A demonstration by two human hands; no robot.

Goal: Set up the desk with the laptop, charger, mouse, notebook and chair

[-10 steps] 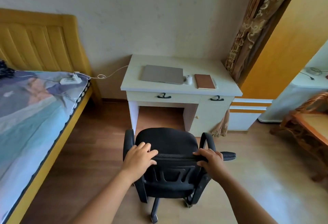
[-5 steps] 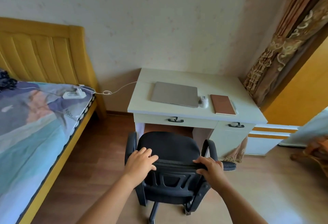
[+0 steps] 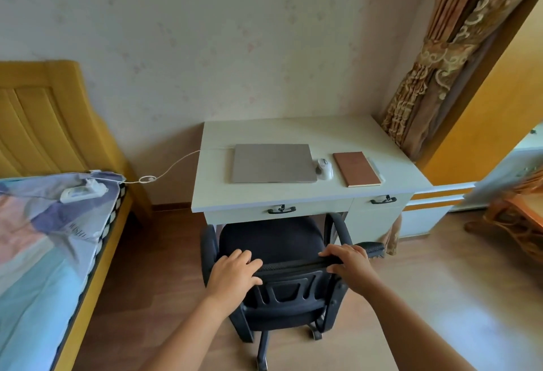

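I am standing behind the black chair (image 3: 270, 241) and I am holding the top edge of its backrest with both hands; my left hand (image 3: 232, 272) is lying over the left part of the edge with the fingers curled down on it, and my right hand (image 3: 349, 267) is closing around the right part, the thumb under the edge and the fingers over it. The front of the seat is sitting just under the edge of the white desk (image 3: 293, 194), below the middle drawer; the right armrest is standing beside the drawer unit. On the desk the grey laptop (image 3: 273, 163) is lying closed in the middle; the white mouse (image 3: 324, 168) is lying just beside its right side; the brown notebook (image 3: 356, 168) is lying to the right of the mouse. A white cable (image 3: 173, 168) is hanging from the left side of the desk to the charger (image 3: 83, 191), which is resting on the bed (image 3: 44, 253).
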